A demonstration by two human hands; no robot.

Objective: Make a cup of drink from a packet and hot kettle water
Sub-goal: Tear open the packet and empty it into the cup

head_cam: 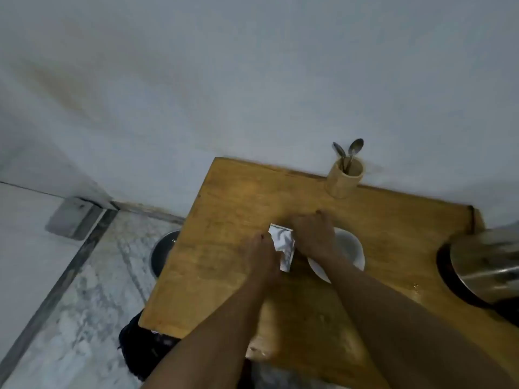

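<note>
A small silvery packet (284, 245) is held over the wooden table (238, 200) between both hands. My left hand (262, 256) grips its left edge. My right hand (313, 234) grips its right side near the top. Just right of the packet, partly hidden under my right hand and forearm, stands a white cup (352, 247). A steel kettle (488, 262) on a dark base sits at the table's right edge, cut off by the frame.
A wooden holder (344, 178) with two metal spoons (351, 151) stands at the table's back edge against the wall. A dark round vessel (163, 251) rests on the marble floor left of the table. A dark bundle (146, 346) lies under the front left corner.
</note>
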